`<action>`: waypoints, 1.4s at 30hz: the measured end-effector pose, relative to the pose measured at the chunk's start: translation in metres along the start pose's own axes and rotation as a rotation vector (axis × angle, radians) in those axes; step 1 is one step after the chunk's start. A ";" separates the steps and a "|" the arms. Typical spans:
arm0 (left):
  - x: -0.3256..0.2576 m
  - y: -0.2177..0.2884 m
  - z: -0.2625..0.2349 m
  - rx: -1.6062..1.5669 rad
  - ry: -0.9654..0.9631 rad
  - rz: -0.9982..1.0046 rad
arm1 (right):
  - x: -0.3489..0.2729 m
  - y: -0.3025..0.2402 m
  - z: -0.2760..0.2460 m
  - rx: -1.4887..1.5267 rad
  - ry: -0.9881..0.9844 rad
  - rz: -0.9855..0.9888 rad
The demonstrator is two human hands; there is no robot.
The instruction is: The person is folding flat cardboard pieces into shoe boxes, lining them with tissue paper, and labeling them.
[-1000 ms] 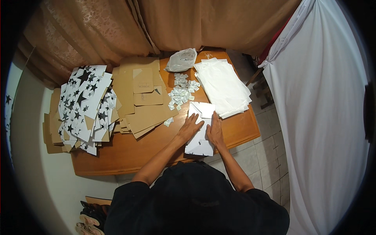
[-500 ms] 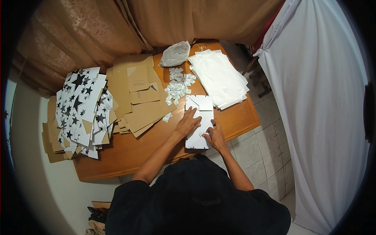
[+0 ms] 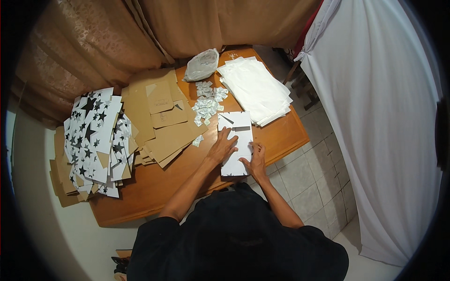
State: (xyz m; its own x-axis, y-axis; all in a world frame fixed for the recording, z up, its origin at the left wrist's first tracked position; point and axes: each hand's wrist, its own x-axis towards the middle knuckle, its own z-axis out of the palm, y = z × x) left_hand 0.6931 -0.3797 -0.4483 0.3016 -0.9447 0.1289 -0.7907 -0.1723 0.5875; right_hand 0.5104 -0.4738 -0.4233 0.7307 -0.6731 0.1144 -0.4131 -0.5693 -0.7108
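Observation:
A white folded paper bag point(image 3: 237, 140) with small dark star marks lies flat near the front edge of the wooden table point(image 3: 159, 185). My left hand point(image 3: 221, 148) presses flat on its left side with fingers spread. On the bag's lower right part rests my right hand point(image 3: 256, 160), fingers together and pressing down. Neither hand grips anything.
A stack of white sheets point(image 3: 255, 89) lies behind the bag. Small white packets point(image 3: 206, 104) are scattered mid-table, and a clear plastic bag point(image 3: 201, 65) sits at the back. Brown paper pieces point(image 3: 159, 119) and star-printed bags point(image 3: 96, 138) are piled left. A white curtain point(image 3: 384, 122) hangs right.
The view has shifted a little. My left hand has slid down the white bag toward me and my right hand has moved toward its lower right edge. The bag stays flat.

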 end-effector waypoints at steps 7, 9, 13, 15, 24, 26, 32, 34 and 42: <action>-0.003 0.006 0.004 -0.067 0.139 -0.048 | -0.003 0.007 0.009 0.011 0.022 -0.018; -0.004 0.007 0.006 -0.033 0.193 -0.096 | -0.001 0.005 0.008 0.083 -0.033 0.082; -0.008 0.008 0.013 -0.134 0.241 -0.160 | -0.005 0.020 0.022 -0.009 -0.047 0.124; -0.005 0.012 0.013 -0.133 0.204 -0.152 | -0.009 0.031 0.036 -0.008 -0.111 0.114; -0.006 0.010 0.009 -0.012 0.182 -0.202 | 0.008 0.011 0.013 -0.097 -0.199 0.125; -0.002 0.016 0.008 0.071 0.134 -0.245 | 0.034 -0.001 -0.002 -0.126 -0.082 -0.025; 0.003 0.010 0.025 0.213 0.342 -0.285 | 0.126 -0.014 -0.002 -0.410 -0.109 -0.522; 0.009 0.015 0.021 0.180 0.304 -0.310 | 0.138 -0.002 0.008 -0.462 -0.150 -0.609; 0.022 0.026 0.015 0.166 0.227 -0.393 | 0.152 0.023 0.018 -0.291 -0.202 -0.756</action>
State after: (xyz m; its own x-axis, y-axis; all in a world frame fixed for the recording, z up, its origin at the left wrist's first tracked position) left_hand 0.6711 -0.4091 -0.4415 0.6887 -0.7175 0.1045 -0.6623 -0.5639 0.4933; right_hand 0.6215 -0.5806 -0.4345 0.9393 0.0217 0.3423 0.1243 -0.9516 -0.2809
